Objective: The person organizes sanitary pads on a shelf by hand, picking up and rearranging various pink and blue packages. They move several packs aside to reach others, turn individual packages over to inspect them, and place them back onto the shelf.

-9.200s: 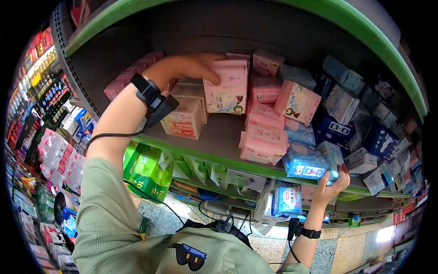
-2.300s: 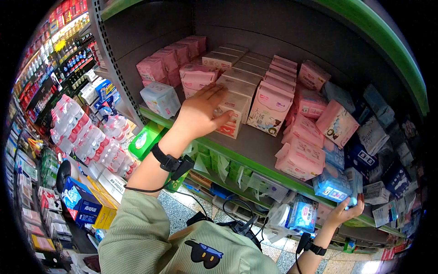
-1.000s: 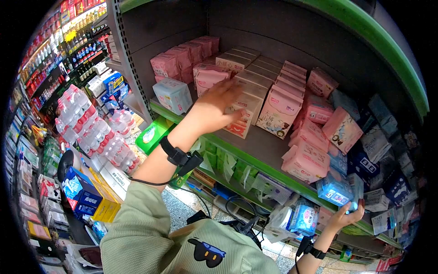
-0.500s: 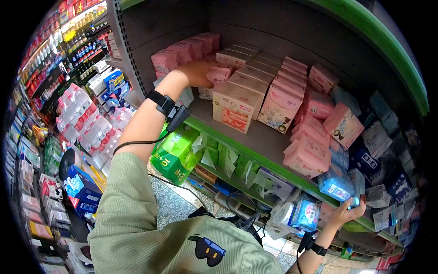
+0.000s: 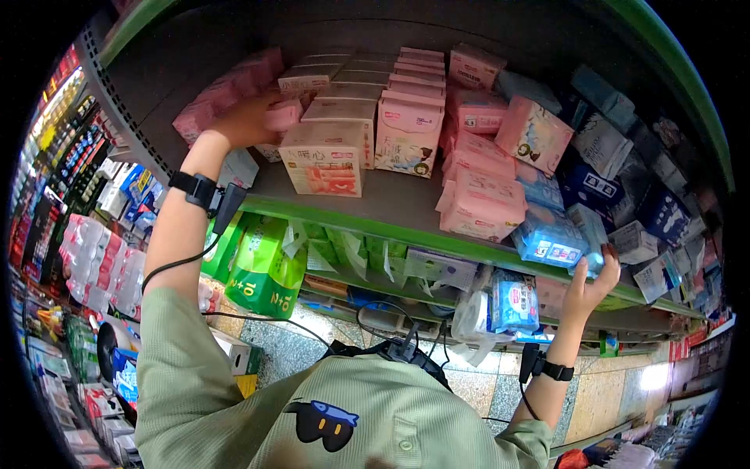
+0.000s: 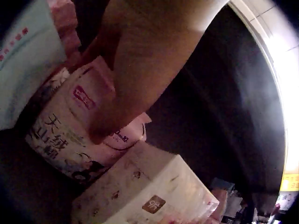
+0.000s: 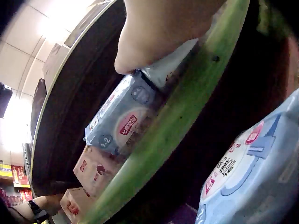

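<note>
On the left part of the shelf, my left hand (image 5: 242,125) grips a pink pack (image 5: 283,116) from above. The left wrist view shows this pink and white pack (image 6: 70,121) standing upright, with a digit of the hand (image 6: 145,56) on its front. A cream box (image 5: 324,160) stands just right of it. At the shelf's front edge on the right, my right hand (image 5: 592,291) holds the near end of a light blue pack (image 5: 587,227), thumb and fingers on either side. In the right wrist view, the hand (image 7: 163,32) hides part of this pack (image 7: 173,63).
Pink packs (image 5: 406,129) stand in a row right of the cream boxes. Loose pink packs (image 5: 484,205) and dark blue packs (image 5: 592,187) lie further right. A green edge strip (image 5: 375,225) runs along the shelf front, above green packages (image 5: 266,262) on the lower shelf.
My left hand has left the cream box, moved left and back, and taken hold of the pink pack. My right hand stays at the light blue pack. The head view has shifted.
</note>
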A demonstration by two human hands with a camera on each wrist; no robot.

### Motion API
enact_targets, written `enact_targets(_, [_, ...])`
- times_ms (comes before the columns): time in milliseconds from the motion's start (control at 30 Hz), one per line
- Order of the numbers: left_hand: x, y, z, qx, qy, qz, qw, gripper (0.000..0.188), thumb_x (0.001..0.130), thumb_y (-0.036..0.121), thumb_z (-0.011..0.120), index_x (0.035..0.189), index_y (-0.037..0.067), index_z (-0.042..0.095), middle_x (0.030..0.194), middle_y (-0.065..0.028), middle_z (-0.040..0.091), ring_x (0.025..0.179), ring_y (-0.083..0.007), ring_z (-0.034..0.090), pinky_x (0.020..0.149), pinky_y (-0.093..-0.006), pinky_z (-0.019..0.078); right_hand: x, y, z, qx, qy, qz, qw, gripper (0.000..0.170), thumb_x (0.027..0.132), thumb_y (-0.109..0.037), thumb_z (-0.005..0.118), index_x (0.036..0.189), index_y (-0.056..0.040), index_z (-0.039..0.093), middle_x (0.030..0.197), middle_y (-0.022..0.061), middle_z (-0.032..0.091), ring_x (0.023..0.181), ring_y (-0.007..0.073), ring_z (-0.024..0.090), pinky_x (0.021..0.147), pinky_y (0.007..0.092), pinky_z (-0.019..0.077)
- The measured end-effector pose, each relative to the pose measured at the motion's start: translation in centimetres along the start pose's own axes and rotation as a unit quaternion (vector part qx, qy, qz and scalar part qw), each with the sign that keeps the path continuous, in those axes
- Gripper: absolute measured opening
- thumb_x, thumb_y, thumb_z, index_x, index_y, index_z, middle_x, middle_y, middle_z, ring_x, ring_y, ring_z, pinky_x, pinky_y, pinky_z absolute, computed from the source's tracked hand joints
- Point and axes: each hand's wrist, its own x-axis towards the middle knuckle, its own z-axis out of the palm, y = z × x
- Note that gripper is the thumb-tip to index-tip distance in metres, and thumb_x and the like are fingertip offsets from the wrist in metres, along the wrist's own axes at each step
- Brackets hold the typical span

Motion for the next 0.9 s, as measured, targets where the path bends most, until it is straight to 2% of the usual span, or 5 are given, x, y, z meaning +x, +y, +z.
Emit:
enact_targets(233, [-2.3, -2.2, -4.1, -0.062, 0.159, 0.005, 0.985, 0.064, 0.071, 0.022, 0.076, 0.127, 0.003, 0.05, 0.121, -0.0212, 0.059, 0.11, -0.0347, 0.058, 0.093, -0.0363, 0.046, 1.5, -1.7, -1.5, -0.009, 0.038, -0.018, 0.999, 0.054, 0.086, -0.036, 0.061, 0.128, -0.0047, 0.05, 0.14, 0.0172, 0.041, 0.136, 0.0346, 0.028, 0.11, 0.0491, 0.0213])
enact_targets(367, [-6.0, -0.9, -6.9, -0.167, 0.18, -0.041, 0.969, 0.072, 0.07, 0.02, 0.081, 0.128, -0.004, 0.046, 0.119, -0.0171, 0.058, 0.109, -0.0214, 0.056, 0.094, -0.0313, 0.0444, 3.6, -5.7, -2.7, -0.007, 0.062, -0.073, 0.995, 0.044, 0.088, -0.02, 0.059, 0.126, -0.0005, 0.05, 0.138, 0.0159, 0.044, 0.13, 0.0315, 0.037, 0.109, 0.0439, 0.025])
enact_targets(533, [-10.3, -3.1, -6.9, -0.255, 0.243, -0.024, 0.935, 0.063, 0.073, 0.012, 0.078, 0.127, 0.004, 0.047, 0.116, -0.0072, 0.057, 0.108, -0.0157, 0.055, 0.092, -0.0309, 0.0451, 6.5, -13.5, -1.5, 0.13, 0.041, -0.097, 0.986, 0.039, 0.086, -0.009, 0.057, 0.123, 0.0026, 0.05, 0.134, 0.0179, 0.046, 0.126, 0.0291, 0.042, 0.107, 0.0414, 0.0294])
enact_targets(733, [-15.3, -5.6, -7.1, -0.318, 0.3, -0.045, 0.898, 0.061, 0.072, 0.013, 0.079, 0.124, 0.004, 0.049, 0.113, -0.0068, 0.058, 0.104, -0.0152, 0.057, 0.089, -0.0296, 0.0461, 11.3, -24.8, 4.6, 0.269, -0.167, -0.074, 0.946, 0.044, 0.081, -0.013, 0.068, 0.121, 0.002, 0.054, 0.121, 0.0149, 0.058, 0.108, 0.023, 0.056, 0.095, 0.0338, 0.0417])
enact_targets(900, [-17.8, -8.0, -6.6, -0.339, 0.265, -0.063, 0.9, 0.06, 0.071, 0.012, 0.079, 0.123, 0.003, 0.049, 0.114, -0.0069, 0.057, 0.108, -0.0151, 0.054, 0.092, -0.0313, 0.0443, 16.9, -37.2, 15.1, 0.328, -0.398, -0.161, 0.841, 0.06, 0.076, -0.025, 0.074, 0.125, 0.0014, 0.052, 0.116, 0.0181, 0.061, 0.106, 0.028, 0.059, 0.093, 0.0362, 0.0457])
